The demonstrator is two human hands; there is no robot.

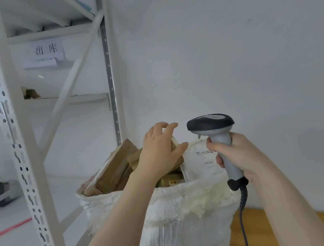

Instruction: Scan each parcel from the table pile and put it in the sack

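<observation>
Head view: left hand [157, 152] is over the mouth of the sack [174, 215], fingers [170, 127] and thumb curled round a small parcel [173, 142]. Only its pale edge shows, rest hidden behind the hand. Parcel is at the top of the sack, just above the stuff already in it; can't tell if it touches what's below. Right hand [237, 155] is clenched round the handle of the scanner [210, 125], held upright w/ dark head on top, just right of the left hand. Its cable [241, 211] hangs down along the sack's right side. Sack is white woven, frayed rim, stuffed w/ brown boxes [116, 167] and a white mailer [201, 162] poking out. Wooden counter [266, 231] at bottom right. White metal rack [14, 134] on left, w/ paper label [48, 50] on it.
</observation>
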